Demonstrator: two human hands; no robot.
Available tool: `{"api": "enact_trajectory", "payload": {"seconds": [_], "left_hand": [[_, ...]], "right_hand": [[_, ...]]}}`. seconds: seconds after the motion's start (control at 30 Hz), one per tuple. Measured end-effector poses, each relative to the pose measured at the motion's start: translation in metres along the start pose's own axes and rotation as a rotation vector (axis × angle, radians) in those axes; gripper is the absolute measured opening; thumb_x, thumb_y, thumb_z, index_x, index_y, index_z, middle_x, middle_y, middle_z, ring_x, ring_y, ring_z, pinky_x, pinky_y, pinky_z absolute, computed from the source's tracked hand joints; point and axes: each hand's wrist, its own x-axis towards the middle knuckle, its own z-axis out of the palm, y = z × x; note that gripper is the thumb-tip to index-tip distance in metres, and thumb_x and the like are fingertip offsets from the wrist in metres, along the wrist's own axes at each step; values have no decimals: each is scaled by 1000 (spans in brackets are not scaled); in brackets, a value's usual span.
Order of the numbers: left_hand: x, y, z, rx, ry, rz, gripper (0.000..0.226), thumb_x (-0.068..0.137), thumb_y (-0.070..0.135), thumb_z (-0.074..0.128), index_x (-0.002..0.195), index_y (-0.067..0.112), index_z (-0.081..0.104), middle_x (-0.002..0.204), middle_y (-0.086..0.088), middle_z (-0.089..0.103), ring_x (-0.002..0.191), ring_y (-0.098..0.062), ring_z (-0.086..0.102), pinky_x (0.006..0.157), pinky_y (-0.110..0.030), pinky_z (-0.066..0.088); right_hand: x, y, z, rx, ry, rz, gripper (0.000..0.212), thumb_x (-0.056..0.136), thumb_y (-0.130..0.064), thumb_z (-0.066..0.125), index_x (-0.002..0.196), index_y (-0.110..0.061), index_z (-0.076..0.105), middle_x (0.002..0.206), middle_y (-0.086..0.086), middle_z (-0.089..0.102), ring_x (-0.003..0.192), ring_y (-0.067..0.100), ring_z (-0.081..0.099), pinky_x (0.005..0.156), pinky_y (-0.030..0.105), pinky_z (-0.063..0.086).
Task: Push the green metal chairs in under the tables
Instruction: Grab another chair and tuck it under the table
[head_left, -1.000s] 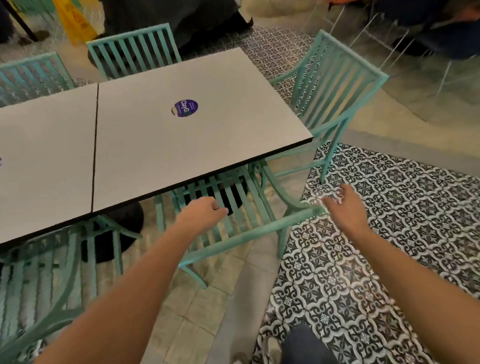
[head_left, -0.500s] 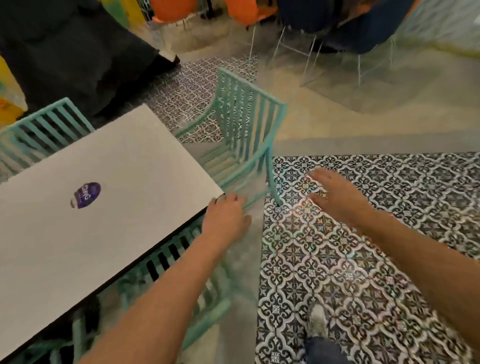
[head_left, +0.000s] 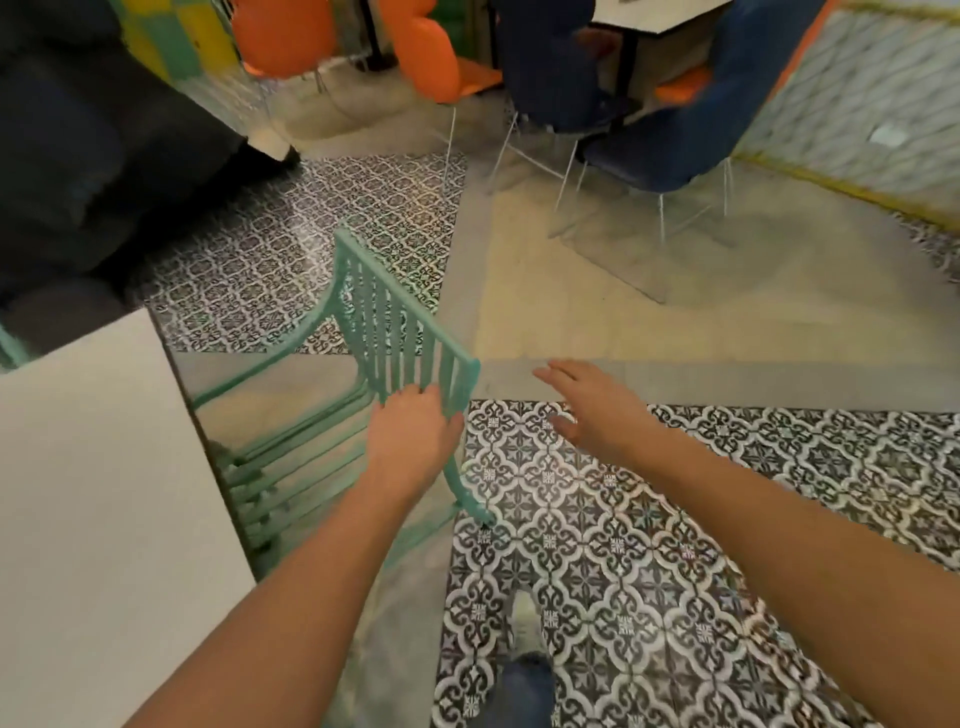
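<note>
Green metal chair (head_left: 400, 338) stands directly ahead of the left hand (head_left: 410, 441), whose fingers touch the backrest's near end; grip unclear; seat partly under the white table (head_left: 93, 467) left of the hand. Right hand (head_left: 592, 405) open, fingers spread, hovering right of the backrest over patterned floor (head_left: 675, 545). Versus 0.5 s ago: left hand moved off the table corner onto the backrest.

No legible text, labels, brands, numbers or signs anywhere in view. Visible part of the white tabletop (head_left: 93, 493) carries no sticker or marking. Floor tiles (head_left: 649, 545) show ornamental pattern only, no lettering.
</note>
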Motion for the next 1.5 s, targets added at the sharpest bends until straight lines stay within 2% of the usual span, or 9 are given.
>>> {"api": "enact_trajectory", "payload": {"seconds": [0.33,0.5,0.63,0.73,0.9,1.0,1.07,1.23,1.5], "left_hand": [[207,-10,-5,-122,-154,-290,53,93,49,45,129,10,49,128,-14,55,115,-35,53,91,-42,45],[294,-29,12,-135,-183,-525,59,92,53,47,133,11,45,131,-13,51,118,-35,51,92,-42,44],[329,-34,27,-182,-198,-757,61,91,56,48,131,10,46,128,-13,53,115,-34,54,90,-42,46],[339,-26,34,-276,-222,-929,57,92,57,46,129,14,43,128,-10,54,113,-32,56,86,-41,47],[352,-22,47,-537,-277,-1165,60,94,55,43,139,17,37,136,-10,51,120,-30,53,94,-40,46],[364,-24,61,-692,-310,-1213,62,97,51,42,146,15,33,145,-11,46,128,-27,46,103,-35,38],[372,-30,62,-736,-326,-1215,59,99,49,41,146,14,33,145,-10,46,128,-25,47,99,-31,37],[380,-26,63,-793,-304,-1330,56,97,51,46,139,15,42,136,-9,53,117,-25,54,95,-34,43],[396,11,68,-712,-106,-1762,49,92,62,41,120,23,52,108,-2,62,93,-23,62,84,-41,53]], "right_hand": [[226,60,-32,-82,-136,-297,63,96,-32,52,152,-23,24,159,3,23,145,22,21,118,31,12],[367,82,-28,-87,-196,-601,57,99,-35,47,150,-14,32,154,11,32,142,27,29,117,34,17],[465,79,-28,-152,-261,-867,59,100,-41,43,152,-19,26,158,5,24,145,23,21,118,32,11],[518,61,-28,-188,-321,-1060,59,99,-42,44,151,-19,27,158,6,25,145,25,20,119,39,16],[579,14,-2,-204,-431,-1348,60,96,-40,49,149,-20,29,155,7,30,145,25,21,117,40,19],[607,-10,23,-225,-490,-1475,61,95,-38,51,149,-18,31,154,8,31,144,25,21,116,35,15],[624,-23,39,-248,-525,-1516,61,95,-40,50,148,-17,31,155,8,30,144,25,20,115,36,16],[662,-39,57,-357,-614,-1666,55,95,-42,50,142,-15,40,149,8,36,141,26,24,113,39,21],[697,-60,76,-501,-715,-1852,45,98,-44,40,137,-22,43,137,1,49,132,24,37,114,49,16]]}}
